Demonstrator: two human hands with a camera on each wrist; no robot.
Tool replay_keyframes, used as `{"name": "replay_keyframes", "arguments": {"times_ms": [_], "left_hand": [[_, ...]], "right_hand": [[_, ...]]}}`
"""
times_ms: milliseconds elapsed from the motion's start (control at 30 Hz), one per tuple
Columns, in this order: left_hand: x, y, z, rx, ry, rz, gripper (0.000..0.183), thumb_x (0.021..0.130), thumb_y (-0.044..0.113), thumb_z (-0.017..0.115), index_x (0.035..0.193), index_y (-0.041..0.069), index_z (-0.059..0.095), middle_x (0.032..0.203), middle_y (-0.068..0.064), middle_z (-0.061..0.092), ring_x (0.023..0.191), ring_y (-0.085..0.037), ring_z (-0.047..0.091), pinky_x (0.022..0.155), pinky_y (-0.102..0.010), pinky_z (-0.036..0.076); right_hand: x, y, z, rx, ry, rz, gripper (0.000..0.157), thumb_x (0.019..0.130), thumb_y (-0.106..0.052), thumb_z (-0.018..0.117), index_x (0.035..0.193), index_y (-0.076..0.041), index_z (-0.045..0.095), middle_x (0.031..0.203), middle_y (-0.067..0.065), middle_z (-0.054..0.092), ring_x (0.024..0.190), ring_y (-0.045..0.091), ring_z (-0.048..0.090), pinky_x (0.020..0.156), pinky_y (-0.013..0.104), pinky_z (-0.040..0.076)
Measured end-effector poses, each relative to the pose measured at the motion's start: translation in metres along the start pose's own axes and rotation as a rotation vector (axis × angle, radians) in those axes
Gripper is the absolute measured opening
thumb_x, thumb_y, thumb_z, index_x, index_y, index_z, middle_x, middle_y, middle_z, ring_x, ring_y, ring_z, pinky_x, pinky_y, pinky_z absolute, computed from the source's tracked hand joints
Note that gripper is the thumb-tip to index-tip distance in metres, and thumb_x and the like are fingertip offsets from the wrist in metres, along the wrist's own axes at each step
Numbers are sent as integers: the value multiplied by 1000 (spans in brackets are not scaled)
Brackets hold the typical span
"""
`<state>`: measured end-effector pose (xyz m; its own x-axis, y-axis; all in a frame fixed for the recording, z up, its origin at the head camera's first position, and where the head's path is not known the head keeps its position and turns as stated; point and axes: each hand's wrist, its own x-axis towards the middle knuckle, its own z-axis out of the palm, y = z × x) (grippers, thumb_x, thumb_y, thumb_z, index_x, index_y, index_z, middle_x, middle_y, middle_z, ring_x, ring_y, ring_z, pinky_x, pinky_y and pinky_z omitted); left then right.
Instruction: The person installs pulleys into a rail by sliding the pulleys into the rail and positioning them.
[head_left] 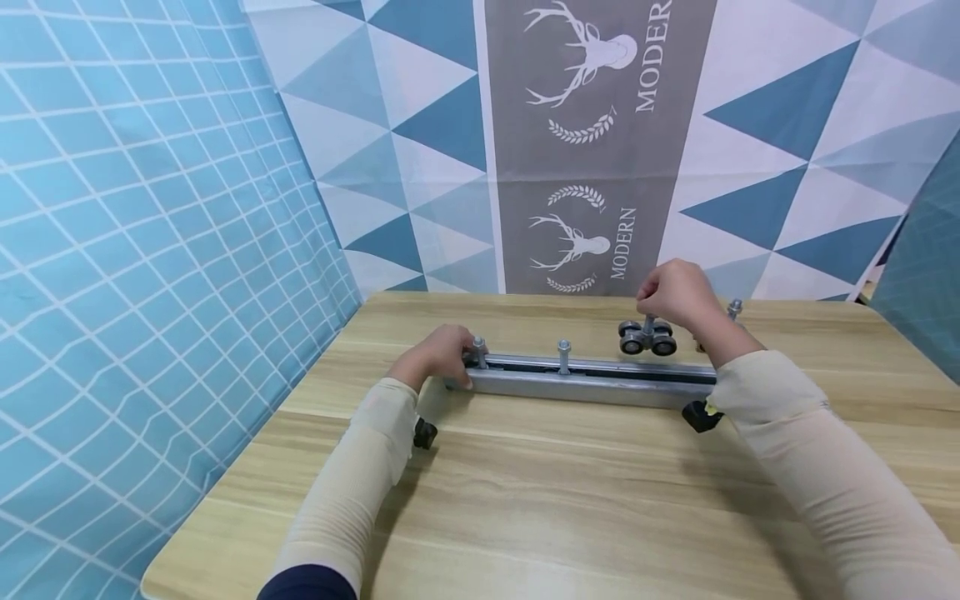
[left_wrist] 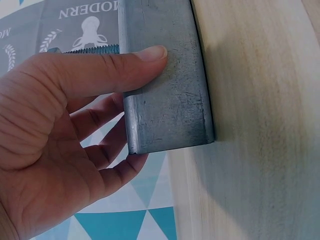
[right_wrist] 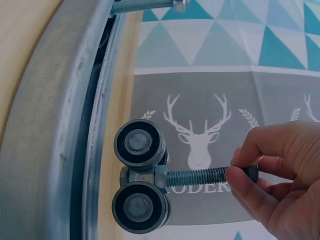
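Right hand [head_left: 678,293] only fingertip-pinches that black-wheeled metal roller [right_wrist: 141,176], so could fumble it; left hand [head_left: 437,352] grips the grey steel rail [head_left: 585,387].

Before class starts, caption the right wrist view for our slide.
Right hand pinches the threaded bolt of a wheeled roller beside a metal rail.

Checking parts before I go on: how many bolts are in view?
4. One bolt stands in the rail by the left hand; another bolt stands farther right; the right hand pinches a third bolt; a fourth bolt rises beyond the right wrist. More may be hidden.
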<state>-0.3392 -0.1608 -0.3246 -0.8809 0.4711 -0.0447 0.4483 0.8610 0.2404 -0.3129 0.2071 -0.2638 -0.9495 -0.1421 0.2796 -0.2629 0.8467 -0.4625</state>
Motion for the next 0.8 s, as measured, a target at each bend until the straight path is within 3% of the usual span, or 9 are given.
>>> {"name": "replay_keyframes", "arguments": {"times_ms": [400,800], "left_hand": [[-1,0,2,-12,2,-2,47,61,11,92,104,9,73,97,-3,66,84,-17,55,80,-35,50],[-2,2,1,2,4,-2,46,61,11,92,104,9,74,96,-3,65,83,-17,55,78,-35,50]], "right_hand": [[-24,-1,-23,13,1,18,8,80,-7,68,79,-1,73,74,7,68,67,24,58,61,41,47],[-48,10,-47,-44,-30,-12,7,81,-8,69,79,-2,72,71,3,65,68,25,55,58,38,43]]}}
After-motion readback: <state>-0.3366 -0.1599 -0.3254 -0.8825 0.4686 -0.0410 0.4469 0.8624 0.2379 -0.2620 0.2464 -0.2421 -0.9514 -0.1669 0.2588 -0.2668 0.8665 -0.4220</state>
